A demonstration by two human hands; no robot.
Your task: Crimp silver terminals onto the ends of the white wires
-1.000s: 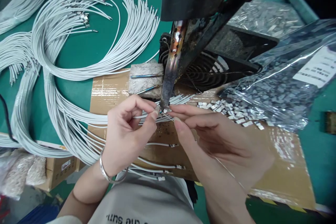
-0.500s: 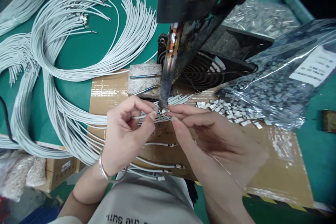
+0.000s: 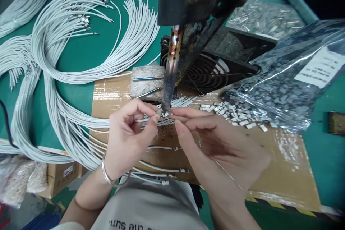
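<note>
My left hand point(image 3: 133, 134) is closed in a pinch on a white cable point(image 3: 139, 120), holding its end under the tip of a mounted soldering iron point(image 3: 169, 82). Between the thumb and fingers of my right hand point(image 3: 215, 143) is a thin solder wire point(image 3: 169, 118), its front end reaching the iron's tip and its tail trailing across the palm. A small metal terminal point(image 3: 167, 114) sits at the tip, by my right fingertips. Whether those fingers also grip the terminal, I cannot tell.
Loose metal terminals point(image 3: 234, 113) lie on the brown cardboard point(image 3: 280, 176), beside a plastic bag of small parts point(image 3: 280, 90). Behind the iron stands a black fan point(image 3: 207, 72). White cable bundles point(image 3: 81, 75) fill the left side. A fibrous block point(image 3: 147, 73) holds two thin metal rods.
Both hands keep their grips at the iron's tip. The iron, fan and bag appear slightly further left in the picture.
</note>
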